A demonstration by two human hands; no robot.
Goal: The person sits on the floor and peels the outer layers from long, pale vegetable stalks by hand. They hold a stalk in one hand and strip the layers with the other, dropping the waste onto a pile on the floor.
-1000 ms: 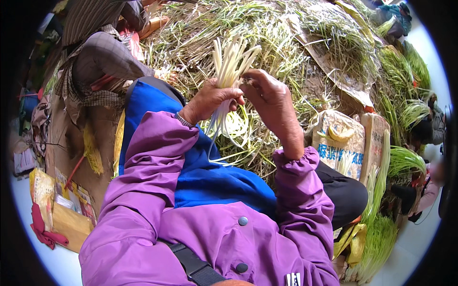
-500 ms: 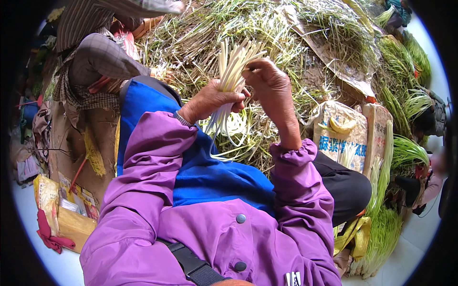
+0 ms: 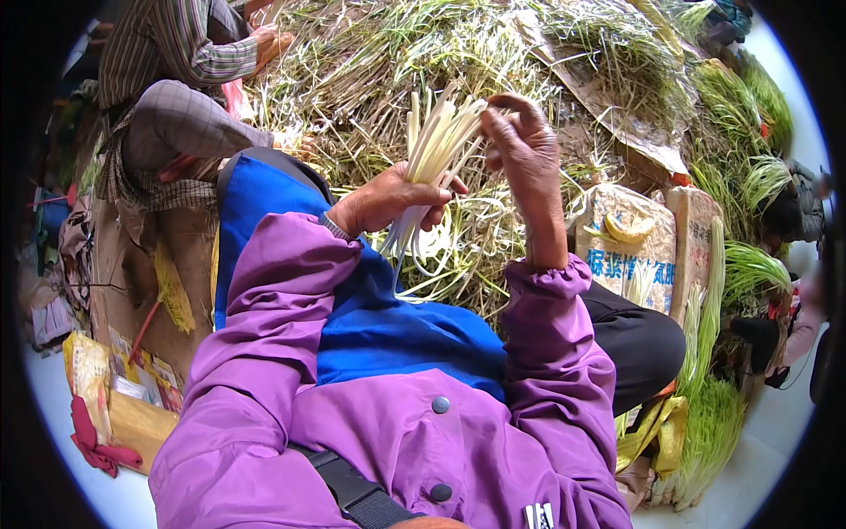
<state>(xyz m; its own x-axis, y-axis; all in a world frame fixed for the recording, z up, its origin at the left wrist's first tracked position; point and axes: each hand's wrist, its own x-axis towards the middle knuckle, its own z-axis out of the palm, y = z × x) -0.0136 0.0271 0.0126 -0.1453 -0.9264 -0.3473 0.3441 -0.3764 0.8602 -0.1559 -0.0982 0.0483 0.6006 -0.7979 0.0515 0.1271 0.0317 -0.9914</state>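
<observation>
My left hand (image 3: 388, 201) grips a bundle of pale yellow-white stalks (image 3: 436, 145) around its middle, the cut ends fanning upward. My right hand (image 3: 522, 145) is raised beside the top of the bundle, fingertips pinching one or two of the stalk ends. Thin green-white tails of the stalks hang below my left fist over my blue apron (image 3: 370, 322). Both arms wear purple sleeves.
A large heap of loose green and straw-coloured stalks (image 3: 397, 53) fills the ground ahead. Another person in a striped shirt (image 3: 167, 44) sits at the upper left. A printed sack (image 3: 630, 256) and trimmed green bundles (image 3: 714, 414) lie to my right; cardboard and packets at left.
Both hands lifted the bundle a little higher and apart; my right hand rose from the bundle's side to its top ends. The view shifted slightly.
</observation>
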